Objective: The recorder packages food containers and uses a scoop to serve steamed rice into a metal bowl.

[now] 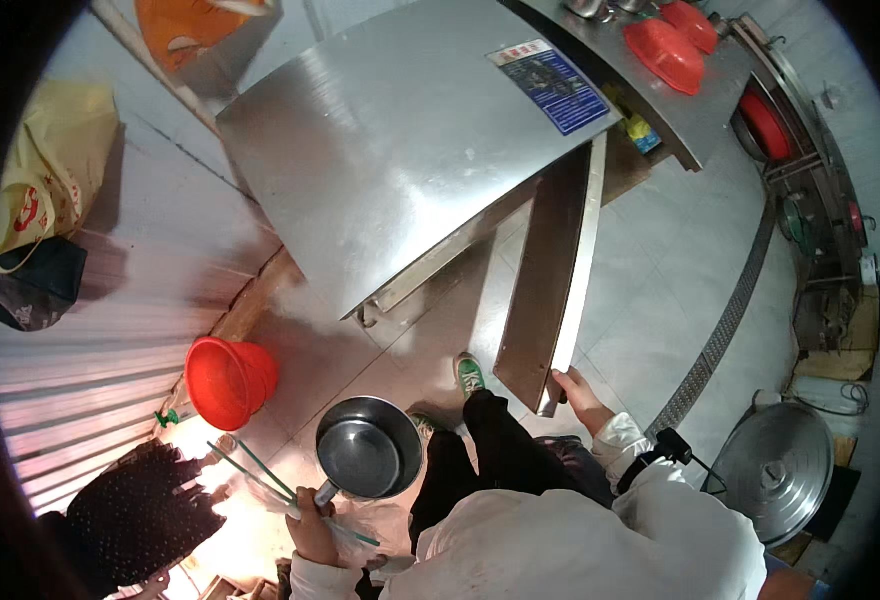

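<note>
Down at the lower left, my left hand (312,528) is closed around the handle of a deep metal saucepan (368,450), which looks empty inside. Thin green stick-like strips (260,468) and some clear plastic lie beside that hand; whether it grips them too, I cannot make out. My right hand (584,400) grips the near end of a swung-out metal cabinet door (550,270), with the fingers over its edge. The door hangs from a stainless steel cabinet (390,140), below its broad top.
Stacked red buckets (225,380) stand by the left wall. A person in dark dotted clothing (130,515) is at lower left. Red basins (665,55) sit on a far-right steel counter (705,120). A drain grate (720,330) crosses the floor; a big round lid (775,470) lies right.
</note>
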The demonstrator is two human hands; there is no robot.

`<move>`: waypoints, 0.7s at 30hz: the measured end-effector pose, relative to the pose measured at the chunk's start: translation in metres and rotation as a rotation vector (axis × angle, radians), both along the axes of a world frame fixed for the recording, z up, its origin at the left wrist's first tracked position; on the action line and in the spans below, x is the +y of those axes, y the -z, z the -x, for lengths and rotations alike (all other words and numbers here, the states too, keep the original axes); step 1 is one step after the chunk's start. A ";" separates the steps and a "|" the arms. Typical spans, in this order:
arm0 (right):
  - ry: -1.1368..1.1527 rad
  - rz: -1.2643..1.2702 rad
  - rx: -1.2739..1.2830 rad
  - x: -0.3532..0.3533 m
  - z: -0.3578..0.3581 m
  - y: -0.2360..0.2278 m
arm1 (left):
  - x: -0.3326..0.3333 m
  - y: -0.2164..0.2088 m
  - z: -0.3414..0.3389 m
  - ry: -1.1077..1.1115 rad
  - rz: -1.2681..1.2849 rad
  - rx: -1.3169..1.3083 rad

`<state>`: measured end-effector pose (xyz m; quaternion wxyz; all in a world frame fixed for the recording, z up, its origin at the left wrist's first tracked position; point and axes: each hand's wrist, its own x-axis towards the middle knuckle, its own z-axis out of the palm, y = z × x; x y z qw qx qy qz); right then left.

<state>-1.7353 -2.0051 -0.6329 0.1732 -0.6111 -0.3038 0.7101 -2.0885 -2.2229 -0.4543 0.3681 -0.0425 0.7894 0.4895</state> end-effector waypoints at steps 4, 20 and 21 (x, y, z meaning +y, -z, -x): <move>-0.085 -0.333 -0.842 0.006 -0.065 0.017 | 0.014 0.005 -0.001 0.125 -0.088 0.001; -0.354 -1.110 -1.229 0.139 -0.105 -0.015 | 0.134 -0.036 -0.022 -0.228 -0.178 0.232; -0.396 -1.089 -0.964 0.151 -0.073 0.000 | 0.133 -0.037 -0.020 -0.249 -0.160 0.231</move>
